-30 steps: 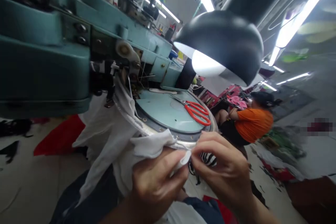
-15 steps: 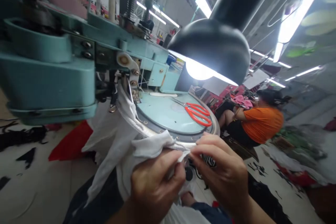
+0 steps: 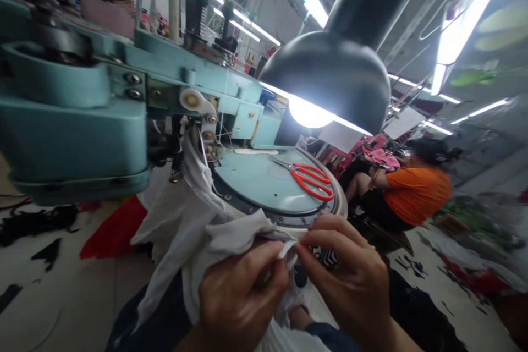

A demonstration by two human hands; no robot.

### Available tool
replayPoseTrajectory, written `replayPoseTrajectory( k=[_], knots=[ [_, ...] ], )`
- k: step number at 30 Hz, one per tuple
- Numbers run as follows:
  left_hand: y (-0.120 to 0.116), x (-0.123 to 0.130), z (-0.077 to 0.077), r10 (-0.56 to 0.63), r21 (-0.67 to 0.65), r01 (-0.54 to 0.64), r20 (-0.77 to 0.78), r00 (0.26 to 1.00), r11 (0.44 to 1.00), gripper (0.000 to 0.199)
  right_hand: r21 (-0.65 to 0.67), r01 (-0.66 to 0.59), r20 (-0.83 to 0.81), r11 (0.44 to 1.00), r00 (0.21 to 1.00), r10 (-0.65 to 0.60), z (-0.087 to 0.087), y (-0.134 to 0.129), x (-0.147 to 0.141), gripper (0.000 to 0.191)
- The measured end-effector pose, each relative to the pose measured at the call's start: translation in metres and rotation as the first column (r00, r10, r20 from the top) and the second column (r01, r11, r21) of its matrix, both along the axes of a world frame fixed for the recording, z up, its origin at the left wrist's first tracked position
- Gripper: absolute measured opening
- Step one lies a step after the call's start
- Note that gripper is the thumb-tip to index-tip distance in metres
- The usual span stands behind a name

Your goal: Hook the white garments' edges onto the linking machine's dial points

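Writing: any marks on the teal linking machine [image 3: 78, 121] are too small to read.
Fabric: a white knit fabric [image 3: 231, 236] bunches between the hands and drapes down toward 7 o'clock, its ribbed band [image 3: 210, 201] running along the rim of the round dial plate [image 3: 264, 187].
Hands: together, the left hand [image 3: 241, 300] and right hand [image 3: 342, 280] each pinching the fabric's edge at the dial's lower rim.
Nearby: orange-handled scissors [image 3: 311, 182] lie on the dial plate at 12 o'clock from the right hand; striped cloth [image 3: 325, 257] shows just below its fingers.
Edges: the dial's rim curves just above the hands, with the machine head at 10 o'clock.
Around: a black lamp [image 3: 330, 77] hangs overhead; a co-worker in an orange top [image 3: 416, 195] sits at 2 o'clock, well apart.
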State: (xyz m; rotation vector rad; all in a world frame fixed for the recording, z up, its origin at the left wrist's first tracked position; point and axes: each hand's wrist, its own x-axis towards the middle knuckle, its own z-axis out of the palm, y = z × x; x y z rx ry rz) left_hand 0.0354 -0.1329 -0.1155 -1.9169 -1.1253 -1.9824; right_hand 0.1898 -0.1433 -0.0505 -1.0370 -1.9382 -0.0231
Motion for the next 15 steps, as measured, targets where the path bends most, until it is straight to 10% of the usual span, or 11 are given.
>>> replayPoseTrajectory(
  k=[15],
  knots=[
    [-0.0010,0.0037,-0.0047,0.031,-0.051,-0.030,0.028,0.999,0.998,0.002,0.029,0.004,-0.015,1.000,1.000,-0.003,-0.0015,-0.0013,-0.0070,0.009]
  ],
)
